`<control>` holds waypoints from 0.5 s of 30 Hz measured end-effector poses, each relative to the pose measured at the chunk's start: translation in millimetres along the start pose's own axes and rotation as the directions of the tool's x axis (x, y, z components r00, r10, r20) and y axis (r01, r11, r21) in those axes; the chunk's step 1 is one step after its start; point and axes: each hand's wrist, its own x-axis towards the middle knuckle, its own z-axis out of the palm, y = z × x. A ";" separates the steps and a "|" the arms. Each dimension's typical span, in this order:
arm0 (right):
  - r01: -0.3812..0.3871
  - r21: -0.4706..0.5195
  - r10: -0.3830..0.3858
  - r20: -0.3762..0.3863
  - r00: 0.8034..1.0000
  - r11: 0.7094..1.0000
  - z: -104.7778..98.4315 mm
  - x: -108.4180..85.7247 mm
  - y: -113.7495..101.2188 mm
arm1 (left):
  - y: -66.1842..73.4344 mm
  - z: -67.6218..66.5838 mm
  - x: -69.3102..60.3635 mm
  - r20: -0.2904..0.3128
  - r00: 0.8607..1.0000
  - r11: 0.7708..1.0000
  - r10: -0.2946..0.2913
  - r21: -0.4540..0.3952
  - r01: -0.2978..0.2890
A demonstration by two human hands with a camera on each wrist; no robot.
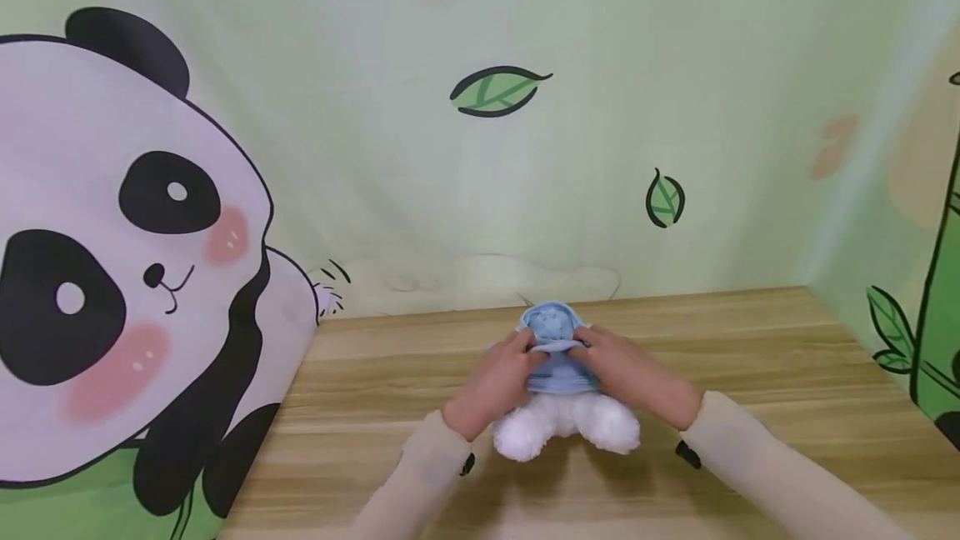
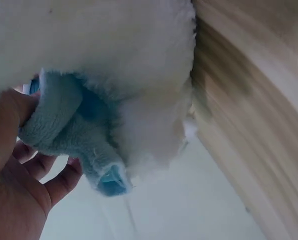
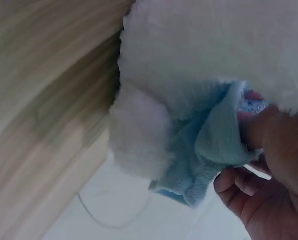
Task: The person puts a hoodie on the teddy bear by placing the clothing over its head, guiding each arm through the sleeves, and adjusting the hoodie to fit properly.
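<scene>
A white fluffy plush toy (image 1: 566,417) lies on the table with its two legs toward the near edge. Over its upper part is a light blue garment (image 1: 562,373) with a patterned lining. The left hand (image 1: 498,377) pinches the garment's edge on the left side, the right hand (image 1: 630,369) on the right side. In the left wrist view, the left thumb and fingers (image 2: 64,182) hold the blue cloth (image 2: 56,112) beside the white fur (image 2: 149,130). The right wrist view has the right hand (image 3: 273,175) gripping the cloth (image 3: 221,135) between thumb and curled fingers.
The wooden-patterned table (image 1: 360,407) reaches back to a pale green wall cloth (image 1: 390,190) printed with leaves. A large printed panda (image 1: 172,273) fills the left side. Printed green plants (image 1: 892,332) stand at the far right.
</scene>
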 end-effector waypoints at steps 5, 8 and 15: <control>-0.058 -0.064 0.060 0.030 0.998 0.996 -8.7 10.7 3.8 | -4.9 -4.3 7.8 0.021 0.998 0.998 -0.051 0.037 0.050; -0.065 -0.059 0.067 0.038 0.997 0.996 -12.8 17.5 8.3 | -9.3 -6.5 12.7 0.021 0.997 0.997 -0.076 0.012 0.075; -0.093 -0.035 0.094 0.037 0.995 0.995 -28.5 36.2 18.4 | -21.6 -19.6 31.1 0.011 0.993 0.981 -0.115 -0.156 0.115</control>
